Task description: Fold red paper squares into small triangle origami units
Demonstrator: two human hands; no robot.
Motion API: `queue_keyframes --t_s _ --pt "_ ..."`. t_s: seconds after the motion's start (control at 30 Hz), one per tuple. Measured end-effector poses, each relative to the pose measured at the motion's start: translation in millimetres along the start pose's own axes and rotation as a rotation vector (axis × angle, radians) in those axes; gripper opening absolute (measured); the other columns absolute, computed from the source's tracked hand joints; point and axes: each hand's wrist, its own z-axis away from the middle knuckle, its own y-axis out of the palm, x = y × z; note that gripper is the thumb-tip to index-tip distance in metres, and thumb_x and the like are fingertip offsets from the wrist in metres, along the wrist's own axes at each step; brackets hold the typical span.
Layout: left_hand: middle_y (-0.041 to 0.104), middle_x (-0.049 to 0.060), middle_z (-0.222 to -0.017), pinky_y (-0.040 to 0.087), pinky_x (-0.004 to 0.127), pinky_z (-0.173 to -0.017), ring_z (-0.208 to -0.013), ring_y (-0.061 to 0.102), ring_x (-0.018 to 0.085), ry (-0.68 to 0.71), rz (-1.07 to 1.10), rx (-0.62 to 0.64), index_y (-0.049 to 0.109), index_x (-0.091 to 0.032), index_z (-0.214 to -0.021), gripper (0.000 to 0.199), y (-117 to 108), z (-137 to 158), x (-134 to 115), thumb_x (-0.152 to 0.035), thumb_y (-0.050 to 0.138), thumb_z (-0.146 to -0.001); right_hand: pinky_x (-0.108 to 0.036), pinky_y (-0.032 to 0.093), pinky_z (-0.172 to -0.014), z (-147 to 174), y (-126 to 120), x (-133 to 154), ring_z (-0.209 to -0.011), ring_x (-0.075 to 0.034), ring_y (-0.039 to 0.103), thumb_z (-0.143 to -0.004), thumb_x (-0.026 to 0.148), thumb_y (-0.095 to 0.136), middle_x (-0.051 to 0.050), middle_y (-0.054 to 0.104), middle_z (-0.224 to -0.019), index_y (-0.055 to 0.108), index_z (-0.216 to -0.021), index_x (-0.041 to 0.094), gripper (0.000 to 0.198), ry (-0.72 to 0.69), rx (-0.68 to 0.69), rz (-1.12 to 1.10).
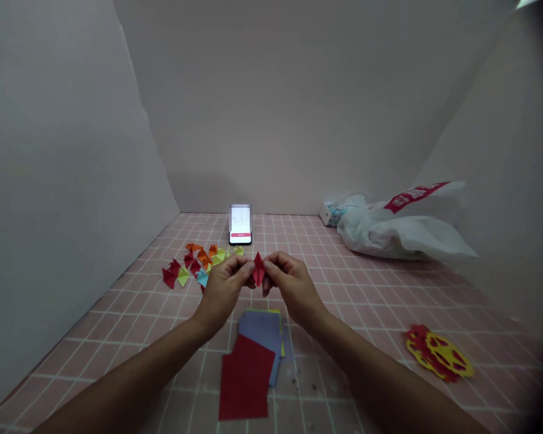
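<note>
Red paper, seemingly part-folded, sits pinched mid-frame in fingers of the left hand and right hand; folded pieces lie centre-left, unfolded sheets lower centre.

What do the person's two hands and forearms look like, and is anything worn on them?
The bare, ungloved left hand and the bare, ungloved right hand show no ring. The bare left forearm and the bare right forearm both narrow towards the hands; no sleeve, watch, bracelet or marking shows on them. Finer detail is too small to tell.
</note>
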Motion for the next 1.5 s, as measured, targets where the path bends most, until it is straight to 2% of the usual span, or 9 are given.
queue_keyframes --t_s 0.23,0.43,0.63,0.87,1.0,1.17,1.37,1.5 --pt "0.060 -0.001 -0.066 0.045 0.025 -0.061 -0.060 0.054 0.011 -0.026 0.013 -0.024 0.066 -0.014 -0.074 0.021 0.0 -0.4 -0.2 -0.033 0.069 -0.081 -0.022 0.044 -0.048 -1.3 -1.1 -2.0 -0.046 -0.009 0.054 -0.082 0.038 0.068 0.002 0.063 -0.057 0.060 -0.075 0.017 0.023 0.064 0.031 -0.083" --pt "0.061 -0.001 -0.065 0.044 0.025 -0.062 -0.061 0.054 0.011 -0.016 -0.005 -0.023 0.066 -0.014 -0.072 0.020 -0.2 0.5 -1.0 -0.031 0.070 -0.080 -0.021 0.043 -0.047 -0.4 -0.5 -3.3 -0.044 -0.009 0.053 -0.081 0.036 0.069 0.002 0.063 -0.054 0.057 -0.069 0.017 0.025 0.029 0.018 -0.054" --pt "0.061 -0.001 -0.062 0.044 0.025 -0.060 -0.060 0.054 0.011 -0.005 -0.035 -0.022 0.067 -0.014 -0.070 0.018 -0.2 0.8 0.3 -0.029 0.071 -0.079 -0.020 0.038 -0.043 2.1 2.2 -3.4 -0.041 -0.008 0.049 -0.082 0.033 0.068 0.006 0.056 -0.049 0.054 -0.067 0.018 0.025 -0.021 -0.051 0.045" --pt "0.061 -0.001 -0.065 0.046 0.025 -0.061 -0.060 0.056 0.011 -0.020 0.002 -0.054 0.067 -0.014 -0.070 0.018 0.6 1.2 0.4 -0.030 0.072 -0.077 -0.021 0.044 -0.046 0.1 1.7 -3.1 -0.043 -0.008 0.052 -0.082 0.033 0.067 0.004 0.061 -0.056 0.058 -0.074 0.018 0.020 0.017 0.002 -0.033" --pt "0.062 -0.001 -0.065 0.047 0.026 -0.060 -0.060 0.056 0.012 -0.015 -0.002 -0.041 0.067 -0.014 -0.072 0.017 1.3 1.6 1.2 -0.030 0.072 -0.077 -0.020 0.039 -0.041 0.8 1.7 -3.4 -0.040 -0.008 0.049 -0.082 0.031 0.066 0.006 0.056 -0.050 0.054 -0.070 0.019 0.020 -0.021 -0.029 0.041" --pt "0.064 0.000 -0.071 0.046 0.025 -0.063 -0.064 0.057 0.011 -0.004 0.015 -0.011 0.069 -0.014 -0.079 0.012 2.3 1.5 3.2 -0.026 0.073 -0.076 -0.020 0.038 -0.041 4.4 4.1 -6.8 -0.041 -0.008 0.049 -0.084 0.030 0.062 0.006 0.057 -0.053 0.051 -0.070 0.020 0.020 -0.090 -0.086 0.138" --pt "0.062 -0.001 -0.067 0.044 0.024 -0.059 -0.061 0.055 0.011 -0.036 -0.010 0.029 0.068 -0.014 -0.075 0.012 1.9 0.5 2.8 -0.025 0.073 -0.075 -0.021 0.039 -0.041 3.5 3.9 -8.6 -0.041 -0.008 0.049 -0.084 0.031 0.061 0.005 0.056 -0.052 0.051 -0.071 0.020 0.021 -0.057 -0.058 0.117" --pt "0.064 0.000 -0.070 0.046 0.024 -0.061 -0.063 0.057 0.011 -0.032 0.009 0.005 0.068 -0.014 -0.076 0.013 1.5 0.0 3.6 -0.026 0.073 -0.075 -0.022 0.042 -0.045 1.7 3.8 -8.9 -0.046 -0.009 0.051 -0.084 0.030 0.061 0.005 0.057 -0.057 0.052 -0.075 0.020 0.016 -0.068 -0.021 0.063"
